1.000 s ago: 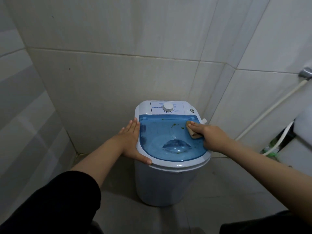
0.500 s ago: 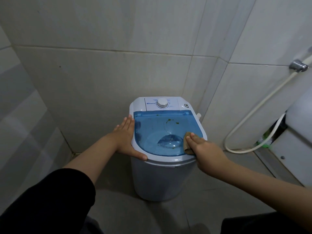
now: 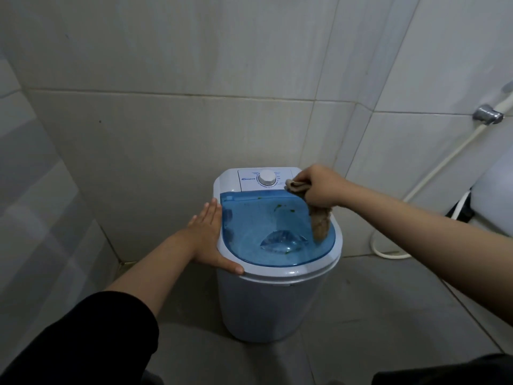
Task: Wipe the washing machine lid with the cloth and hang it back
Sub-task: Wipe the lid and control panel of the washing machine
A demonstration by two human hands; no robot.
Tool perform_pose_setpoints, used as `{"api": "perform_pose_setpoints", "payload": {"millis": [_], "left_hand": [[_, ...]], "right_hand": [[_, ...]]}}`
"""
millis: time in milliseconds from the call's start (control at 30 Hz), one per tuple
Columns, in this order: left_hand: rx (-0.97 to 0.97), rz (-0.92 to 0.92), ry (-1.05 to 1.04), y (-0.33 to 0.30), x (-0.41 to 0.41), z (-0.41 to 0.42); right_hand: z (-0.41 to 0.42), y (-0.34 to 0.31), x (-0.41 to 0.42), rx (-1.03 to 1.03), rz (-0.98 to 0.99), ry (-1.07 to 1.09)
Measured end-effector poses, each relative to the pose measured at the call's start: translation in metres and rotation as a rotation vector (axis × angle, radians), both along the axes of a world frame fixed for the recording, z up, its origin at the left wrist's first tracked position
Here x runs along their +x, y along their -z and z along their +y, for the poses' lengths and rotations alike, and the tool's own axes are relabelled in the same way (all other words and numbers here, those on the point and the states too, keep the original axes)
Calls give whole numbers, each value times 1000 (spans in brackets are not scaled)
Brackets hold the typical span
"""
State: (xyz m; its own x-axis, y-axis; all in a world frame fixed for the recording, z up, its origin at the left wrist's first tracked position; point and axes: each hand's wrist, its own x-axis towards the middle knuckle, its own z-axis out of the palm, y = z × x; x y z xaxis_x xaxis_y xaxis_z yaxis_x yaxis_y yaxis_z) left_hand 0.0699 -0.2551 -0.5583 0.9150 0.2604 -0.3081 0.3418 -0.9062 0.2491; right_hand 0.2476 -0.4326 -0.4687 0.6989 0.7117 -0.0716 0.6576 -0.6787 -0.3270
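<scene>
The left hand (image 3: 206, 240) is laid flat against the left rim of the small white plastic washing machine (image 3: 273, 307), fingers straight and pressed together along the edge, the thumb stretched forward along the front rim; nothing is held in it, and its placement is unchanged from half a second ago. The forearm is bare below a black sleeve (image 3: 83, 343). The translucent blue lid (image 3: 266, 232) is shut, with green specks (image 3: 280, 208) seen near its back edge. Behind it, a small blue logo is printed on the white control panel (image 3: 249, 180) beside a round white dial (image 3: 267, 177); the lettering is too small to be read. The right hand (image 3: 319, 187), which was at the lid's front right edge half a second ago, is now raised at the back right corner, beside the dial. It is closed in a fist around the crumpled brown cloth (image 3: 319, 223), whose loose end is left hanging down onto the lid's right side. A white hose (image 3: 444, 162) is run down the tiled wall on the right.
</scene>
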Motion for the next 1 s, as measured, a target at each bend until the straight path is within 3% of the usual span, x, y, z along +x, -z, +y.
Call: {"api": "perform_pose_setpoints", "payload": {"millis": [167,367,533,767,1000], "left_hand": [[15,-9,-14,1,0,-1],[-10,1,-7,-1,1,2],[-6,2,-11,0,2,2],[16,4,-25,-2,1,-2],[20,8,-32,-4,0,-5]], "right_hand": [[30,29,24,-92,-261,-193],[25,63,24,-133,-311,-207],[1,71,10,-47,-314,-300],[-33,77,-13,-120,-316,-367],[-42,38,-17,-240,-112,-404]]}}
